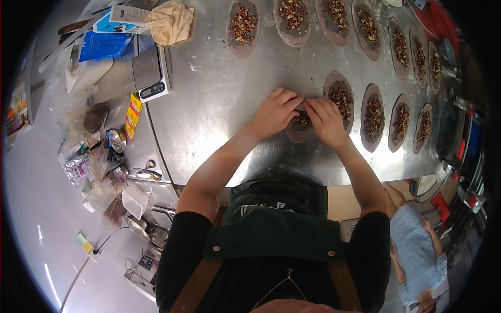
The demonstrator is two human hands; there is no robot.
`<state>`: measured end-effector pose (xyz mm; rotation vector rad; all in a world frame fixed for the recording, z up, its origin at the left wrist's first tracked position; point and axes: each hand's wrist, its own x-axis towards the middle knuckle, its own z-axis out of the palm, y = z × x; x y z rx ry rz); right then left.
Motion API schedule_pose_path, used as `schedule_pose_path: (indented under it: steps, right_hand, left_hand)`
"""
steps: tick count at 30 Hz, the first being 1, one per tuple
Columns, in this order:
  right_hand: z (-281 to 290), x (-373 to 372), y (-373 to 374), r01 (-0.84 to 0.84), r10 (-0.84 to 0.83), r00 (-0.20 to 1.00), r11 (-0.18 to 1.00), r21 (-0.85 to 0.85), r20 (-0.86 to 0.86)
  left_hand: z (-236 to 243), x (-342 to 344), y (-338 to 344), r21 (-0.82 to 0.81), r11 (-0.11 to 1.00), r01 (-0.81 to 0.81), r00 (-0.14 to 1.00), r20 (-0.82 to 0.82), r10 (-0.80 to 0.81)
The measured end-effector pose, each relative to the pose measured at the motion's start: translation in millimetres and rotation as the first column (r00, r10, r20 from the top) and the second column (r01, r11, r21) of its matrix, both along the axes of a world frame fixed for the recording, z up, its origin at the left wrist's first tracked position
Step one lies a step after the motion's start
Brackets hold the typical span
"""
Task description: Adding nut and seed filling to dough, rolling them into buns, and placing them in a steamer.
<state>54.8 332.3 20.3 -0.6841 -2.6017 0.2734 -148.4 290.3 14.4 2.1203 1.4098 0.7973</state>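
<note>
On the steel worktop, both my hands meet over a purplish-brown oval of dough (298,136) topped with a dark filling of chopped pieces. My left hand (278,111) pinches the dough's far end from the left, fingers curled. From the right, my right hand (327,122) grips the same end, its fingertips close to those of the left. My fingers hide much of that end. Just beyond my right hand lies another filled dough oval (338,79), flat and uncovered. More such ovals stand in a row to the right, including a nearby dough oval (372,118).
Several filled dough ovals (295,22) line the worktop's far side. At left are a digital scale (150,73), a beige cloth (169,23), a yellow packet (133,117), scissors (148,170) and assorted bags. A person in light blue (417,240) is at lower right.
</note>
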Motion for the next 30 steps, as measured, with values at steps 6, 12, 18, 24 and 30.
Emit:
schedule_pose_path:
  steps: [6,12,18,24,30]
  right_hand:
    - [-1,7,-7,0.002,-0.002,1.000,1.000,-0.016,0.013]
    - [-10,13,-13,-0.003,0.003,1.000,1.000,0.022,-0.022]
    - [-9,13,-13,0.005,-0.003,0.998,0.999,0.041,-0.061]
    - [-5,14,-34,0.153,-0.155,0.984,0.988,-0.028,-0.085]
    - [-15,-3,-55,0.334,-0.372,0.914,0.917,-0.220,-0.163]
  left_hand:
    - [-15,7,-13,0.196,0.979,-0.056,0.992,-0.098,0.076]
    - [-6,10,-18,0.169,0.983,-0.074,0.995,-0.052,0.084]
    - [5,12,-4,0.004,0.997,-0.072,0.996,-0.049,0.072]
    - [-1,9,-6,-0.063,0.996,0.061,0.992,-0.106,-0.067]
    - [1,11,-5,-0.035,0.998,0.053,0.992,-0.116,-0.056]
